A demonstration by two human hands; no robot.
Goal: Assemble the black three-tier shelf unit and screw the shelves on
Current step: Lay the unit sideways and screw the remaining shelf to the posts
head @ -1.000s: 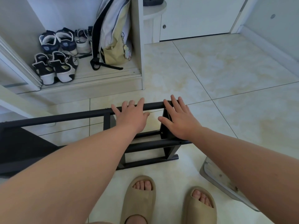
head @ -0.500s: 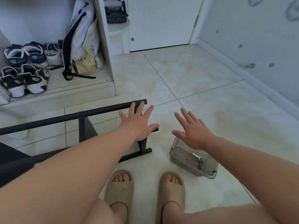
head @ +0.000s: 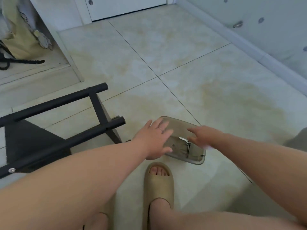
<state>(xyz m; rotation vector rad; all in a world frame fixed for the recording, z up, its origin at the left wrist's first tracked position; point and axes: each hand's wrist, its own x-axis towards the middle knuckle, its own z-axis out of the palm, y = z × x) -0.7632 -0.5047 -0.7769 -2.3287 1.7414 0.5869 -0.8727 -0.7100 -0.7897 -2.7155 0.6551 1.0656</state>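
1. On the floor (head: 166, 55) at the left, the shelf (head: 98, 131) lies on its side with neither hand on it. Its rail ends point toward the tray (head: 201, 159), which sits just to its right.
2. One screw (head: 12, 170) shows in the near rail, so I judge that more fastening is still to do.
3. The hardware (head: 187, 145) lies in the middle of the tray (a silvery key and some dark bits, too small to name surely).
4. Risk: the tray looks light, and a hasty grab or a push on its rim could tip or skid it and scatter the bits over the smooth tile.
5. Risk: small pieces lying together are easy to fumble, so a pinch may lift the wrong one or drop it.
6. Risk: the unheld shelf could be knocked by a knee or the slipper (head: 158, 185) close by.
7. The left hand (head: 154, 138) reaches out flat, fingers straight and spread, over the tray's near-left edge. It grips nothing, and I cannot tell whether it touches the rim.
8. The right hand (head: 202, 136) stretches its forefinger into the tray, with the thumb just beside the key. It is blurred, but nothing appears pinched yet.
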